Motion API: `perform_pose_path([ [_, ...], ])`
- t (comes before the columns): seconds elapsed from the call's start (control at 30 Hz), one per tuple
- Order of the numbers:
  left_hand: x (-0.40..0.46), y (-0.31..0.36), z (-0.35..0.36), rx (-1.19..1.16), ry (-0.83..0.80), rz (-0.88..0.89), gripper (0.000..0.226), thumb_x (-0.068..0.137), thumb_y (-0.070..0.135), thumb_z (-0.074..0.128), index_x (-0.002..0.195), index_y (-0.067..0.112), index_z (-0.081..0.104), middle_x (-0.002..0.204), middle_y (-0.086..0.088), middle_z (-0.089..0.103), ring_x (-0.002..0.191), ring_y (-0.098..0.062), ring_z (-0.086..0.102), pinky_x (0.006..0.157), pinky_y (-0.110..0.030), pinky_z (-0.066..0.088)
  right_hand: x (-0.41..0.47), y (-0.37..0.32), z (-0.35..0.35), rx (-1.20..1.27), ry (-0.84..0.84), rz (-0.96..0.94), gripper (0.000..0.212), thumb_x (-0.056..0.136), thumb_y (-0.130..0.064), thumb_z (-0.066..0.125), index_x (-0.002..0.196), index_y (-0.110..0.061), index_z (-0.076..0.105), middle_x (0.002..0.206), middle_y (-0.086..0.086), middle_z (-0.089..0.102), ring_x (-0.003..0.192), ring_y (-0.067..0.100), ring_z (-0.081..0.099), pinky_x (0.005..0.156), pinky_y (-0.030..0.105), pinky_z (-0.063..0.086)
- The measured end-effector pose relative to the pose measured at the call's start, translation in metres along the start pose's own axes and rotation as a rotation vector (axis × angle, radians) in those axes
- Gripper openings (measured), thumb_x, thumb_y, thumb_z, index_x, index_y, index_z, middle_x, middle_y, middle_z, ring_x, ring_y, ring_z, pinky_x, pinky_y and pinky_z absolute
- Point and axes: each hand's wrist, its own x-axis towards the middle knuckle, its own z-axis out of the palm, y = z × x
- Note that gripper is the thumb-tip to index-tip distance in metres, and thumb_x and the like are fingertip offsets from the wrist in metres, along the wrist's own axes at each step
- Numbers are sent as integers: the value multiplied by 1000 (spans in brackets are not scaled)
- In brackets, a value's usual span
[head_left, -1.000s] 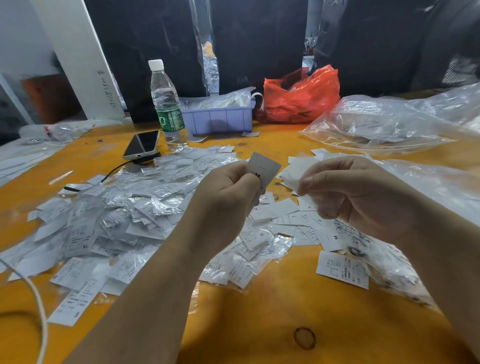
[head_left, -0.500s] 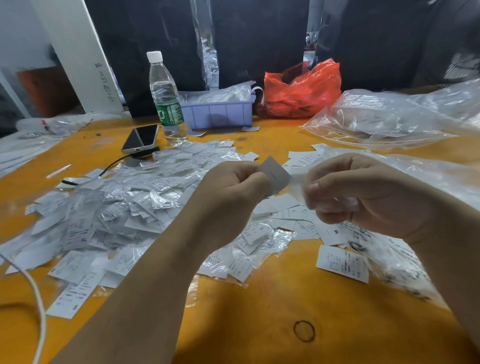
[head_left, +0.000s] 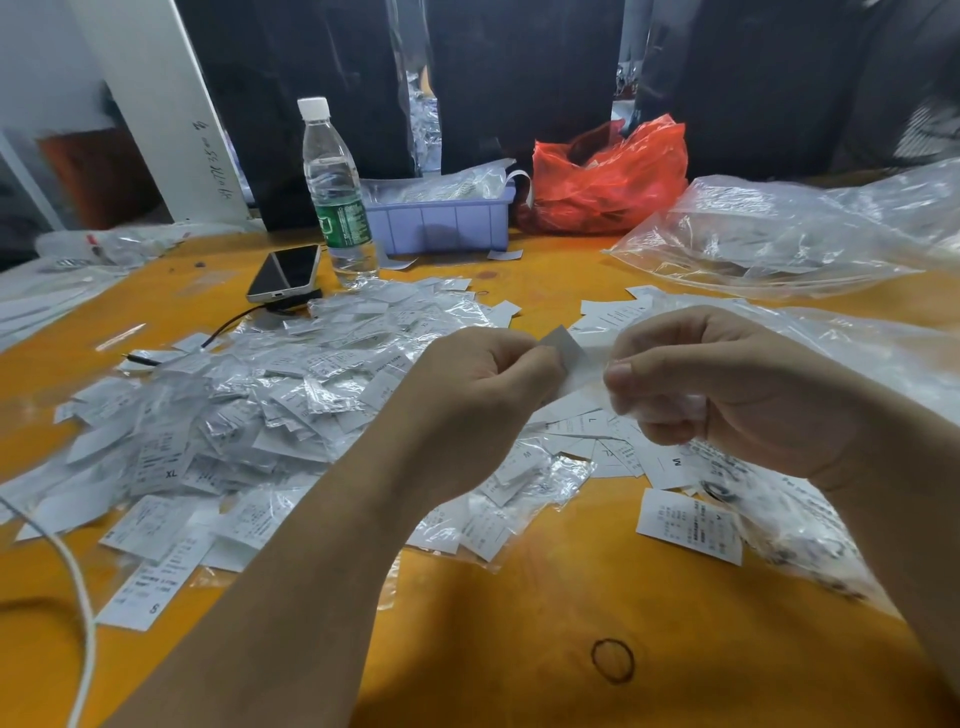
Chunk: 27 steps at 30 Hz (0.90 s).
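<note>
Tag: small, pale grey, plain on the side in view, rectangular, tilted with one corner up. Held in the air above the desk, in the gap between both sets of fingers. Pinched at its left edge by left fingers, curled tight, thumb against forefinger. Met at its right end by right fingers, curled as well and nipping a scrap of clear film (blurred, hard to say whether sleeve or loose sheet). Something pale and see-through also tucked under the lower right fingers.

Left of and beyond the left fingers: wide heap of bagged tags, glossy, spilling under the left forearm. Under and just beyond the right fingers: loose flat tags, size letters M, L and XL readable on a few. Nearer than the right fingers: one printed tag lying alone.

Far beyond the fingers: phone, water bottle, lilac tray, red bag, and a big clear bag off to the right.

Open room: bare orange desk nearer than both sets of fingers, between the forearms, with a dark ring mark. Also a bare strip beyond the fingers, between heap and tray. Desk's near edge out of view. White cable curving far left of the left forearm.
</note>
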Motion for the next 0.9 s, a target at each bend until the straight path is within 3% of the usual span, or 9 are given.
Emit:
perform_pose_path([
  [0.07,0,-1,0,22,-2,4,44,82,36,42,72,-6,50,64,-19,37,59,-26,36,56,-45,31,1,1,0,-22,5,-14,15,72,-21,68,62,-10,69,51,0,36,46,11,29,44,19,27],
  [0.17,-1,-2,0,51,0,19,40,82,37,42,66,1,46,58,-2,32,56,-16,32,53,-32,22,1,2,0,-36,11,-21,15,73,-21,67,64,-10,70,52,3,37,48,12,31,44,19,28],
  [0.33,-1,-4,-1,94,94,31,40,82,36,44,68,-1,45,55,4,33,50,-9,29,46,-26,22,0,2,-2,-24,9,-31,15,65,-22,76,64,-8,69,52,3,38,48,13,31,46,23,25],
  [0.53,0,-2,-5,41,182,53,39,82,33,44,71,-5,48,56,4,35,51,-9,31,46,-24,23,0,0,-3,101,-53,-58,21,70,-13,68,50,-15,62,49,5,41,44,16,31,48,31,21],
  [0.7,0,-1,-6,-115,109,30,36,83,30,46,70,-3,48,52,9,32,47,-8,28,44,-21,23,-1,-1,-5,225,-173,-80,23,67,-21,77,53,-14,60,53,-4,51,45,11,35,45,23,28],
  [0.9,0,0,-3,-222,46,-2,26,83,28,47,63,11,48,49,13,32,43,-4,29,44,-16,24,-2,0,-6,291,-238,-72,31,70,-27,79,57,-10,56,53,1,42,46,11,36,46,23,33],
])
